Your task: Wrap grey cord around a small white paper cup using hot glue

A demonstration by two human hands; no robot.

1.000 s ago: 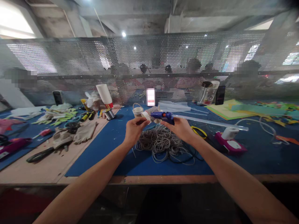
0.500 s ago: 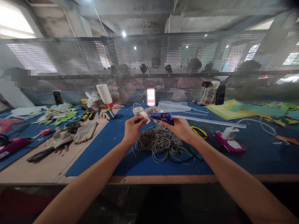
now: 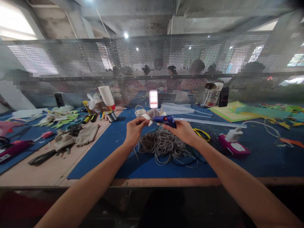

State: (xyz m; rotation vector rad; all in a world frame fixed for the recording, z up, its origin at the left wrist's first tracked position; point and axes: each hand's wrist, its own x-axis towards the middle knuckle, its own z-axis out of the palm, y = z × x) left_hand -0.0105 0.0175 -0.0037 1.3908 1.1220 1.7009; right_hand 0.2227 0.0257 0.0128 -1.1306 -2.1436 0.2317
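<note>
Between the fingers of my left hand (image 3: pixel 136 129) is a small white piece (image 3: pixel 147 118), perhaps part of a paper cup. My right hand (image 3: pixel 181 129) is wrapped round a blue glue gun (image 3: pixel 164 119), whose tip points left at the white piece. A long clear glue stick (image 3: pixel 211 123) sticks out of the gun's back to the right. Below both hands lies a tangled heap of grey cord (image 3: pixel 163 144). Just behind the white piece stands a small white cup with a handle (image 3: pixel 140 112), beside a greyish bundle (image 3: pixel 153 112).
A tilted stack of paper cups (image 3: pixel 106 96) rests on a metal can at the back left. Gloves (image 3: pixel 87 134) and scissors lie left. Right are yellow-handled pliers (image 3: pixel 202 134), a purple power strip (image 3: pixel 234 147) and coloured sheets (image 3: pixel 231 111). Behind stands a perforated metal screen (image 3: pixel 154 57).
The white piece has tilted slightly in my left hand. The glue gun and its stick have shifted a little to the left. Other things stay where they were.
</note>
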